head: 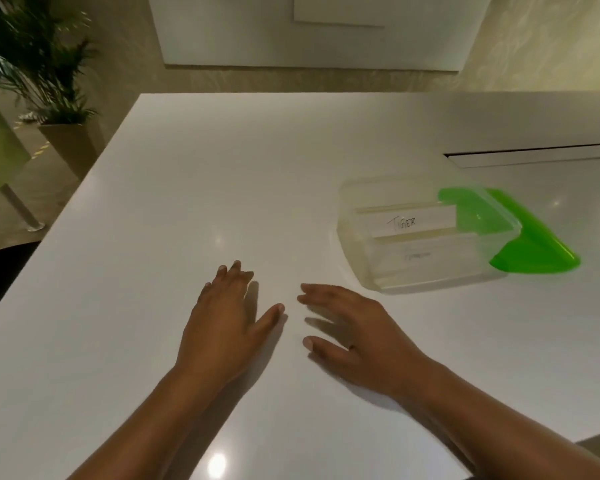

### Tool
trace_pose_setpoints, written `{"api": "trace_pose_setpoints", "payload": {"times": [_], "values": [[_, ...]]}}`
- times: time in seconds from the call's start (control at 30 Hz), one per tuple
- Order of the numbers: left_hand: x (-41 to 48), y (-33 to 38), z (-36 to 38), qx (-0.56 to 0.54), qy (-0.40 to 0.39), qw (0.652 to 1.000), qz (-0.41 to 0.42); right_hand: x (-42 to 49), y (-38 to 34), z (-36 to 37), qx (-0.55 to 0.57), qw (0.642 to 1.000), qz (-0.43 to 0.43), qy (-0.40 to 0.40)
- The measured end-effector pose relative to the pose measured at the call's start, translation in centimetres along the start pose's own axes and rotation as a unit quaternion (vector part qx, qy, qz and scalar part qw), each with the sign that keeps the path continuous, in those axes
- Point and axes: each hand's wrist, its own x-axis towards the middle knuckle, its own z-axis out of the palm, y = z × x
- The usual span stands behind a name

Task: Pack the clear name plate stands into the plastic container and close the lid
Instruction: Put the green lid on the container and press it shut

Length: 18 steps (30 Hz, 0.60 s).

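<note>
On the white surface (153,237), the left hand (222,320) and right hand (354,334) lie flat, fingers spread, holding nothing. Well right of the right hand sits the plastic container (368,265), name plate stands (413,221) inside, green lid (534,237) beside it.

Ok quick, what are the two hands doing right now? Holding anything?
Left hand: open, flat over the white table, holding nothing.
Right hand: open, fingers spread, holding nothing.

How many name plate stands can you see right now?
2, both inside the container: one reading TIGER farther from the person, one with faint writing nearer. Others may be hidden beneath.
</note>
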Motion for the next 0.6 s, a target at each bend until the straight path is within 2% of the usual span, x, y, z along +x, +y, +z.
{"api": "trace_pose_setpoints", "payload": {"times": [0.17, 0.3, 0.4, 0.47, 0.53, 0.6], "values": [[2.3, 5.5, 1.0, -0.084, 0.023, 0.996, -0.012, -0.6, -1.3, -7.3, -0.045, 0.986, -0.133, 0.087], [4.6, 8.3, 2.7, -0.097, 0.04, 0.994, -0.045, -1.1, 0.1, -14.9, -0.011, 0.967, -0.163, 0.195], [4.6, 9.1, 4.6, -0.079, 0.03, 0.994, -0.071, -1.2, 3.8, -19.9, 0.023, 0.948, -0.124, 0.293], [4.0, 9.4, 5.9, -0.025, 0.013, 0.996, -0.08, -1.2, 7.2, -22.5, 0.025, 0.939, -0.064, 0.336], [3.5, 9.6, 6.7, 0.062, 0.008, 0.996, -0.061, -1.3, 10.8, -24.1, -0.011, 0.944, 0.03, 0.33], [3.4, 9.8, 6.9, 0.084, 0.017, 0.995, -0.059, -1.5, 14.1, -24.6, -0.076, 0.953, 0.118, 0.268]]}}
